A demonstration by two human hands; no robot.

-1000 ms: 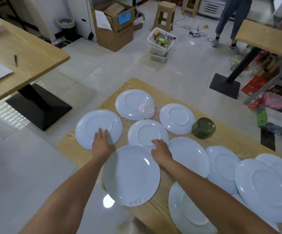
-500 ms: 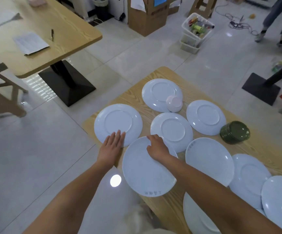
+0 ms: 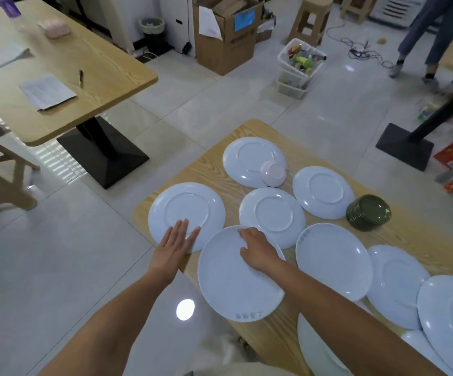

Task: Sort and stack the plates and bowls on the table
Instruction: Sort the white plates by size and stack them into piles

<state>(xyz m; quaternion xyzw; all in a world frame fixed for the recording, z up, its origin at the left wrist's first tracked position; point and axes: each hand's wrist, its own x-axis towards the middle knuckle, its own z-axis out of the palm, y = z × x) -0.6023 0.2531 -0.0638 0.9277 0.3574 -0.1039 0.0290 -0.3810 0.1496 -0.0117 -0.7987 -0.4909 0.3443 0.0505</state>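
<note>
Hands mid-sort at the table point(image 3: 247, 128): our left hand point(image 3: 172, 248), fingers straight and lightly spread, has slipped back until only its fingers rest on the near rim of the left plate point(image 3: 187, 202). Beside it, our right hand point(image 3: 258, 253) has left the seam between plates and now grips the far rim of the near plate point(image 3: 233, 289), which overhangs the table edge (a lift looks likely). Crowding it: the middle plate point(image 3: 274, 213) close against it, a pink bowl point(image 3: 274, 173) beyond, stacked green bowls point(image 3: 369, 215), more plates point(image 3: 396, 289) rightward.
</note>
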